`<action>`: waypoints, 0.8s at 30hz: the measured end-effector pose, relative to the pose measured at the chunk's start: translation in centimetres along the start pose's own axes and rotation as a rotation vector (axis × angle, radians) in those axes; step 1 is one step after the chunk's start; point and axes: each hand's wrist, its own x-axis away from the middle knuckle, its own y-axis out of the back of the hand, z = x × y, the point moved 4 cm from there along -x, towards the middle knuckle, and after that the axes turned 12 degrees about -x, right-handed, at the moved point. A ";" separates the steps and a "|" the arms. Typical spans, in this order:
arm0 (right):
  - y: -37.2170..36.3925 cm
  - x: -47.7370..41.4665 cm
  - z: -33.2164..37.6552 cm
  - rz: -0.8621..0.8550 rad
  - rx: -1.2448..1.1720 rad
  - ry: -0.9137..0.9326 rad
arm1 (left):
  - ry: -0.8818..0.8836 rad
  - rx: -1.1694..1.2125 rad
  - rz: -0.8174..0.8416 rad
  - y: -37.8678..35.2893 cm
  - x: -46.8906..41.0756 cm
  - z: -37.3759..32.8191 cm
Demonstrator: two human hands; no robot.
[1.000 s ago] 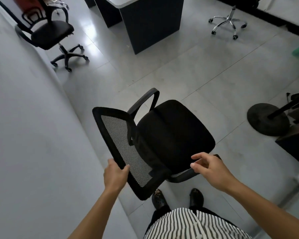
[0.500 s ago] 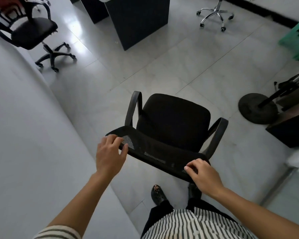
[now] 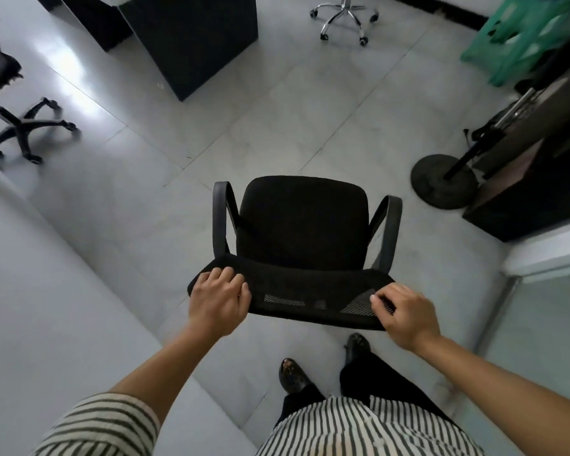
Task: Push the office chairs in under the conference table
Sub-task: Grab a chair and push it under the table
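A black office chair (image 3: 301,225) with a mesh back and two armrests stands right in front of me, its seat facing away toward the dark conference table (image 3: 191,37) at the top. My left hand (image 3: 219,299) grips the left end of the chair's backrest top. My right hand (image 3: 405,315) holds the right end of the same backrest, fingers curled over the mesh. The chair's wheeled base is hidden under the seat.
A second black chair (image 3: 10,103) stands at the far left, and a chrome chair base (image 3: 343,18) shows at the top. A round black stand base (image 3: 441,181), a dark cabinet (image 3: 537,179) and a green crate (image 3: 520,34) line the right. A pale wall runs along the left.
The chair has swung round so its back now faces me squarely. My right hand went from the armrest to the backrest top; both hands now hold the backrest. The view has shifted forward.
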 end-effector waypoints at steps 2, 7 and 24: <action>1.5 -2.5 -1.8 -0.002 0.008 -0.034 | 0.046 0.054 -0.013 0.2 -2.0 -1.5; 4.2 -9.2 -5.1 -0.021 0.056 -0.015 | 0.115 0.134 -0.017 0.6 -7.8 -4.2; 8.0 -39.9 -5.9 0.066 0.097 0.193 | 0.387 0.122 -0.029 0.6 -29.4 -2.7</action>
